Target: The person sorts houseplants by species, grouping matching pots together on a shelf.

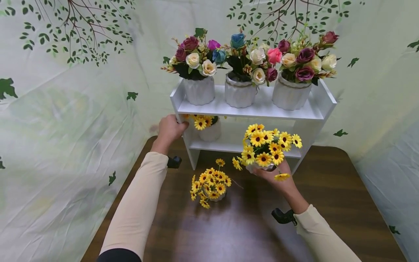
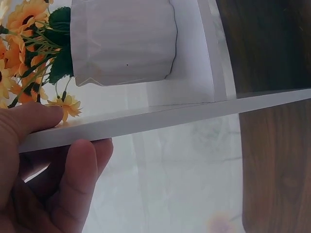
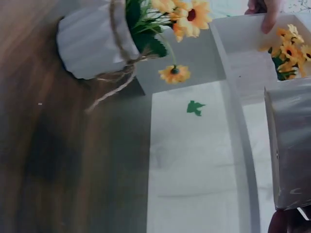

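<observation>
Sunflower pots seem to be what's getting sorted here, three of them, and it looks to me like the job is roughly a third done. One sunflower pot [image 1: 209,129] already sits on the lower shelf, over at the left end, just behind the side panel. A second one, the carried pot [image 1: 266,149], is up in the air in front of the lower shelf's right half, at about 3 o'clock from the shelved one, so I'd say it's mid-way to going in. The right hand [image 1: 278,178] cups it from underneath with fingers curled around the white base, flowers sticking up above it. The third pot [image 1: 212,183] stands on the brown surface [image 1: 343,203] at roughly 6 o'clock from the shelf's left leg, apart from both hands, so that one looks untouched. The left hand [image 1: 168,129] grips the left side panel of the white shelf unit [image 1: 248,109]; in the left wrist view the thumb lies on one face of the board and the fingers wrap the other, probably just steadying the thing. The top shelf already carries three white pots of mixed roses [image 1: 252,58] in a row, and those look finished to me. There seems to be plenty of free room on the lower shelf to the right of the first pot. So by my count: one in, one in hand, one waiting on the surface.
</observation>
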Demonstrator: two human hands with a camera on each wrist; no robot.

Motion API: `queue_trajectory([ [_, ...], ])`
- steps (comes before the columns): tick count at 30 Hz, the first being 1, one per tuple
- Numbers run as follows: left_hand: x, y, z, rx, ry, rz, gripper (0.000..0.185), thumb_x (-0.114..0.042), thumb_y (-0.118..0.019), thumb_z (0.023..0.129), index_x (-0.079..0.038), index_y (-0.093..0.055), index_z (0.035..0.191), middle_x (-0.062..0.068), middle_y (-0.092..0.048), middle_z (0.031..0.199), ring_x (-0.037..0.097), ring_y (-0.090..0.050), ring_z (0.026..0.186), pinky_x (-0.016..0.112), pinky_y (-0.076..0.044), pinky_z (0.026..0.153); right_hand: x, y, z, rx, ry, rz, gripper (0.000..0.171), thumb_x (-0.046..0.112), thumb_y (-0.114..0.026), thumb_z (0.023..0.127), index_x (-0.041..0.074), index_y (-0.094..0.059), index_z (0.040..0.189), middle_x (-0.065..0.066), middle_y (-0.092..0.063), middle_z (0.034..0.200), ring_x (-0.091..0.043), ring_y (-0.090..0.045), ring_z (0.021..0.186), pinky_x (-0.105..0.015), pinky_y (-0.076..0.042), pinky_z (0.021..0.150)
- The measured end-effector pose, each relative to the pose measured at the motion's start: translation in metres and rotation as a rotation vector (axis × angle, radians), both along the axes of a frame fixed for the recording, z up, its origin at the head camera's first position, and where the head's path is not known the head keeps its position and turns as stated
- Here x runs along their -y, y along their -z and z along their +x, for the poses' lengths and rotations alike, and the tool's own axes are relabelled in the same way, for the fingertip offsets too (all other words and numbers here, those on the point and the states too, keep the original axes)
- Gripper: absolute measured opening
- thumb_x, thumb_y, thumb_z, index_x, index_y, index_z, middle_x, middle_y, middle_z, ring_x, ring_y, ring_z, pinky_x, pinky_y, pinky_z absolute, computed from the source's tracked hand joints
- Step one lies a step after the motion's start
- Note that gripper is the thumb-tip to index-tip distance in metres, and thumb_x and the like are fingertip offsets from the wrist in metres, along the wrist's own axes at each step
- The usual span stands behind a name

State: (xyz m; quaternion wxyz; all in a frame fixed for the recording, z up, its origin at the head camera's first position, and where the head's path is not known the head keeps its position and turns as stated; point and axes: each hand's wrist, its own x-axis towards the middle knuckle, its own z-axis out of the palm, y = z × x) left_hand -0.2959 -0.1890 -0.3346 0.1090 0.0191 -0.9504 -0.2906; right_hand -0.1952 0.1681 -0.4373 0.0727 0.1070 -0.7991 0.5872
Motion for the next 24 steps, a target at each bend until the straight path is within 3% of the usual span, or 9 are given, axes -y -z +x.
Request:
queue_trajectory([
  [6,0.000,0.001,-0.002,0.001,-0.002,-0.019,0.030,-0.029,-0.061,0.088,0.000,-0.067,0.086,0.018,-0.072,0.079,0.028,-0.067,0.068,0.027,-0.045,0.052,0.012,-0.022,-0.020,-0.038,-0.117,-0.067,0.088,0.007,-0.082,0.077,0.019,-0.033,0.149,-0.005,-0.050,0.142,-0.006,-0.051,0.123,-0.017,-0.042,0.099],
  [10,0.000,0.001,-0.002,0.018,-0.013,-0.009,0.031,-0.030,-0.061,0.089,0.000,-0.068,0.089,0.018,-0.072,0.080,0.026,-0.068,0.067,0.027,-0.046,0.052,0.021,-0.038,-0.030,0.000,-0.146,-0.075,0.090,0.009,-0.080,0.079,0.016,-0.027,0.152,-0.010,-0.044,0.149,-0.020,-0.047,0.132,-0.031,-0.040,0.108],
  [16,0.001,-0.001,-0.002,0.018,-0.018,-0.028,0.031,-0.032,-0.061,0.088,-0.001,-0.069,0.087,0.017,-0.073,0.078,0.026,-0.068,0.066,0.026,-0.045,0.051,0.029,-0.032,-0.059,0.060,-0.090,-0.035,0.093,0.022,-0.082,0.079,0.016,-0.026,0.153,-0.009,-0.044,0.151,-0.029,-0.044,0.138,-0.052,-0.036,0.113],
  [20,0.001,-0.001,-0.002,0.019,-0.020,-0.036,0.032,-0.032,-0.061,0.088,-0.002,-0.070,0.086,0.016,-0.073,0.077,0.026,-0.069,0.065,0.026,-0.044,0.051,0.033,-0.027,-0.076,0.046,-0.058,0.047,0.091,0.031,-0.083,0.079,0.016,-0.029,0.150,-0.009,-0.046,0.149,-0.029,-0.044,0.139,-0.054,-0.035,0.114],
  [24,0.001,0.000,-0.003,0.018,-0.017,-0.035,0.032,-0.032,-0.062,0.088,-0.001,-0.070,0.087,0.017,-0.074,0.078,0.026,-0.069,0.064,0.026,-0.045,0.050,0.038,-0.027,-0.089,-0.008,-0.060,0.102,0.085,0.030,-0.083,0.078,0.012,-0.035,0.146,-0.011,-0.050,0.144,-0.031,-0.049,0.134,-0.053,-0.038,0.111],
])
